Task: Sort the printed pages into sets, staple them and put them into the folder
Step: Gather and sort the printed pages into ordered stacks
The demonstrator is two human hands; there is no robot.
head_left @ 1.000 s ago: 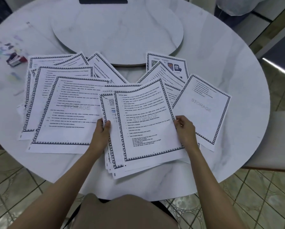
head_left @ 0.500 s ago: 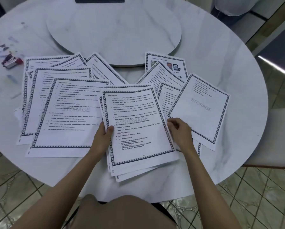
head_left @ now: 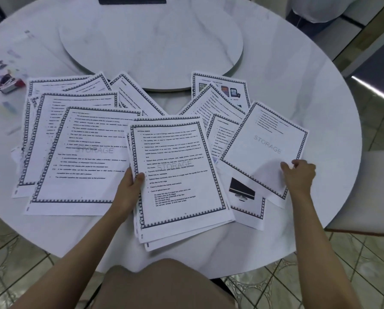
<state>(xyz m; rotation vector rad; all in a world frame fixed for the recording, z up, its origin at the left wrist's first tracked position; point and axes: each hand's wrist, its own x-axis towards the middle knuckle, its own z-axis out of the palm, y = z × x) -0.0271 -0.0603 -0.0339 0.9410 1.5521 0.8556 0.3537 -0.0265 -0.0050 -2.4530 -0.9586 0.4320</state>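
Left hand (head_left: 129, 188) grips the middle stack (head_left: 177, 175) by its left edge, thumb on top, and right hand (head_left: 298, 177) pinches a STORAGE page (head_left: 264, 150) corner just beside it — sorting looks underway, with loose pages (head_left: 82, 152) fanned across the table (head_left: 320, 85) and nothing apparently stapled or foldered.

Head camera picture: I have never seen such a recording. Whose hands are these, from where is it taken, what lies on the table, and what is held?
No machine: a person wears a head camera looking down at their own two hands. On the round white marble-patterned table lie spread white printed pages with dark patterned borders, and far left a small red and silver object, perhaps a stapler. The left hand grips the left edge of the nearest stack of pages. The right hand seems to pinch with its fingers the edge of a nearly empty page marked STORAGE.
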